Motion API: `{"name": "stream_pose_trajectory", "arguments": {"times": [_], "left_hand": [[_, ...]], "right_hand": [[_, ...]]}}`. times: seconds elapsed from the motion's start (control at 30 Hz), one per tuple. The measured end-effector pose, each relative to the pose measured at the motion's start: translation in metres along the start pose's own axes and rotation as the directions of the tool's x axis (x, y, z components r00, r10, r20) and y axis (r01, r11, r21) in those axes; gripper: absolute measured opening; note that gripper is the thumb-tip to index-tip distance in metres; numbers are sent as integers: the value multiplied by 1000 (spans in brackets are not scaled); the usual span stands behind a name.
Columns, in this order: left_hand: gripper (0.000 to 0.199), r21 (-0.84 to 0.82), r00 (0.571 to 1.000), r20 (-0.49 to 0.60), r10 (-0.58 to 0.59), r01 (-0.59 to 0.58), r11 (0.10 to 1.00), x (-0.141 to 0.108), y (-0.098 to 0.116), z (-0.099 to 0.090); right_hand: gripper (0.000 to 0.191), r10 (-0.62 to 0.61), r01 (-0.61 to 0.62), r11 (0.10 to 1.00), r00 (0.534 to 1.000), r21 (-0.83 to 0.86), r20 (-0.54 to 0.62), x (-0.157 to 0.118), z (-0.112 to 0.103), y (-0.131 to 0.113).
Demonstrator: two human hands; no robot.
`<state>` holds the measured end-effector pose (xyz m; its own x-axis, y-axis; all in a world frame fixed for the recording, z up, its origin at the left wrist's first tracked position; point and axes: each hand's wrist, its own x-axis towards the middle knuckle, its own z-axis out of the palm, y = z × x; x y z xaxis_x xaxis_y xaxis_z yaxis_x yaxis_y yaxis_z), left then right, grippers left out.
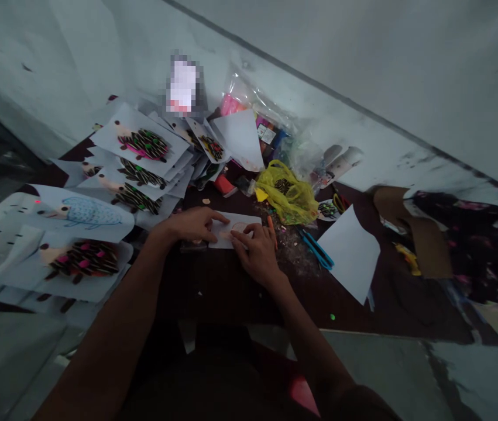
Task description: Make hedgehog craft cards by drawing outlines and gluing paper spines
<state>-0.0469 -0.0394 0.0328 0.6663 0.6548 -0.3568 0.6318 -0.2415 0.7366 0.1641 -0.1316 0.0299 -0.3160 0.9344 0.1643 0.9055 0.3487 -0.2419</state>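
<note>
A small white sheet of paper (221, 242) with an orange outline drawn on it lies on the dark table between my hands. My left hand (193, 224) rests at its left edge, thumb and fingers apart, fingertips on the paper. From the right, my right hand (258, 250) touches the sheet with extended fingers, over a pale peach patch near the drawing. An orange stick-like pen (272, 231) shows just beyond the right hand's far side; whether that hand holds it I cannot tell. The fingers hide part of the drawing.
Stacked hedgehog pictures (143, 143) fill the left side. Behind the sheet lies a yellow-green plastic bag (292, 202). Blue-handled scissors (318, 250) and a blank white sheet (350, 254) lie to the right. A lit, blurred screen (184, 85) leans at the wall. Dark floral cloth (472, 245) lies far right.
</note>
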Motion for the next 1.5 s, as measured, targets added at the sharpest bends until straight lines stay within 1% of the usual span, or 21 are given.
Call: {"name": "stream_pose_trajectory", "arguments": {"times": [0.13, 0.23, 0.33, 0.4, 0.47, 0.6, 0.77, 0.97, 1.1, 1.23, 1.3, 1.43, 1.5], "left_hand": [[75, -33, 999, 32, -28, 29, 999, -1, 2, 0], [77, -48, 999, 34, -42, 44, 998, -1, 3, 0], [75, -47, 999, 37, -36, 38, 998, -1, 1, -1], [75, -49, 999, 43, -33, 35, 998, 0, -1, -2], [73, -44, 999, 39, -31, 32, 999, 0, -2, -2], [74, -72, 998, 37, -46, 48, 996, 0, -1, -2], [76, -79, 996, 37, -81, 83, 993, -2, 2, -2], [76, -76, 993, 53, -107, 111, 991, -2, 1, -1], [77, -67, 994, 55, -93, 96, 993, 0, -1, -1], [78, -71, 997, 51, -58, 62, 996, 0, -2, -1], [78, -79, 997, 45, -59, 62, 995, 0, -3, -1], [77, -82, 998, 25, -55, 57, 995, 0, -4, 0], [75, -73, 999, 15, -51, 52, 996, 0, -4, 0]], "right_hand": [[31, -73, 73, 997, 996, -9, 44, 7, 2, -3], [30, -106, 105, 994, 993, 25, 58, 11, 3, 2], [30, -43, 43, 997, 999, 70, -10, 10, 1, 15], [29, 3, 0, 999, 998, 54, -60, 7, -1, 24], [26, -9, 11, 999, 999, 39, -53, 1, -4, 28], [24, -92, 92, 995, 996, 29, -21, -9, -5, 22], [28, -152, 153, 988, 988, -20, 17, -11, -5, 12], [36, -163, 171, 983, 979, -62, 120, -12, -6, 8], [39, -148, 151, 988, 984, -24, 100, -10, -5, 4], [41, -180, 183, 983, 978, -15, 109, -7, -5, 3], [38, -160, 161, 987, 983, -2, 93, -6, -6, 8], [31, -38, 38, 999, 999, -6, 3, -7, -8, 25], [29, -36, 36, 999, 999, -6, -5, -7, -8, 30]]}}
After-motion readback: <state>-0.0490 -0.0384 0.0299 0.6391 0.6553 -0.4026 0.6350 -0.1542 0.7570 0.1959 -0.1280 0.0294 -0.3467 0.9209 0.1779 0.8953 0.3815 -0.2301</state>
